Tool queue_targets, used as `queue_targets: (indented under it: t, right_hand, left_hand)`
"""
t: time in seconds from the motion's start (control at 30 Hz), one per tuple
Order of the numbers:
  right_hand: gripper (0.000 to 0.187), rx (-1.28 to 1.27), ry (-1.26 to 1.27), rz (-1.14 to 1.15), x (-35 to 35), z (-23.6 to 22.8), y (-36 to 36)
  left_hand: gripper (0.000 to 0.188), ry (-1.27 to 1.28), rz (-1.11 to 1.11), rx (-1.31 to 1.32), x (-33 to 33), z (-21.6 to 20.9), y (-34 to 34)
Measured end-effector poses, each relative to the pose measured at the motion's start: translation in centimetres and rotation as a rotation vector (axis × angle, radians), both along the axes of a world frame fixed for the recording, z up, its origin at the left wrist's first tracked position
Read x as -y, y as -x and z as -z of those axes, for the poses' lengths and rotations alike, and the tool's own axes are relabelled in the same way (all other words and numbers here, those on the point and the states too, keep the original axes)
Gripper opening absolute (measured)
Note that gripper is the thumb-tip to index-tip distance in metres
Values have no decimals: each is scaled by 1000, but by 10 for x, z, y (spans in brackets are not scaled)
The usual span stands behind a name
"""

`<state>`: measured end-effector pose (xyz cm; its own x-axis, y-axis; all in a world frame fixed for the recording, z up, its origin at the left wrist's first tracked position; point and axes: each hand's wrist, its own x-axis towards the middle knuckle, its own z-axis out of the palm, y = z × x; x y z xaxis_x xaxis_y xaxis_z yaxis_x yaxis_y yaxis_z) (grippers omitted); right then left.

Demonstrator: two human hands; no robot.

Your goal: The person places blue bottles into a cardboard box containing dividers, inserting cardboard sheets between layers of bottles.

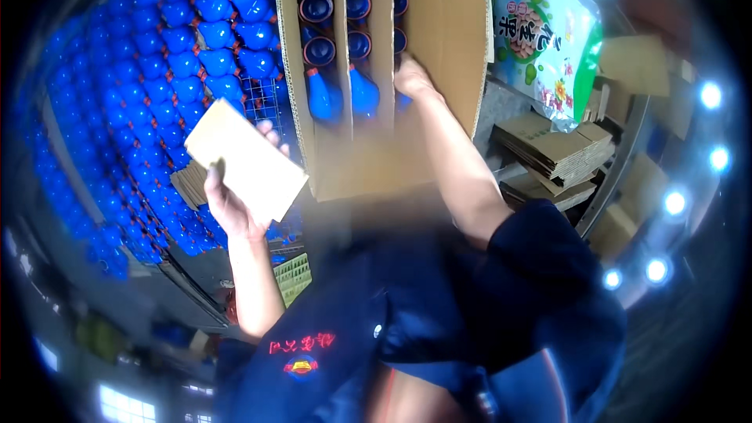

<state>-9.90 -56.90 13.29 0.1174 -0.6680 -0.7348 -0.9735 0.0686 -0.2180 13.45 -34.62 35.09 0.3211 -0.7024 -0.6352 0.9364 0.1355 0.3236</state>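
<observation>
In front of me stands a cardboard box (476, 47), its inside split by upright cardboard dividers (341, 47). Rows of blue bottles stand in it; some show round, dark, red-rimmed ends, while a near blue bottle (363, 95) points its narrow red tip away from me. My right hand (413, 78) reaches into the right-hand compartment and is closed at a blue bottle (403, 101) there, its fingertips partly hidden by the divider. My left hand (235, 200), left of the box, grips a flat tan cardboard sheet (249, 158), possibly a small stack, between thumb and fingers.
A big bank of blue bottles with red tips (184, 63) rises on the left beside a wire rack (262, 98). At right, a green-and-white printed bag (540, 47) lies above stacked flat cardboard (556, 145). A yellow-green crate (293, 278) sits low at left.
</observation>
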Motion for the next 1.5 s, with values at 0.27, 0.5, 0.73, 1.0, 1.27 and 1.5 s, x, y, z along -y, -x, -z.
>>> queue_targets:
  t: [0.27,0.5,0.73,1.0,1.27,1.5]
  right_hand:
    - [29,982,-166,254,-67,-217,-90]
    - [45,343,394,-82,-68,-29,-142]
    - [38,388,266,-6,-74,-50,-130]
    - [26,768,317,353,-19,-177,-103]
    - [41,41,66,-163,-29,1,-70]
    - [29,1043,-253,150,-17,-227,-92]
  left_hand:
    - [49,-367,156,541,32,21,17]
    - [57,-269,43,446,34,17,-26]
    - [63,-153,76,237,36,5,-26]
    - [48,-268,147,576,65,11,-7]
    - [46,34,55,12,74,-2,-11]
    - [47,-362,122,739,82,-3,10]
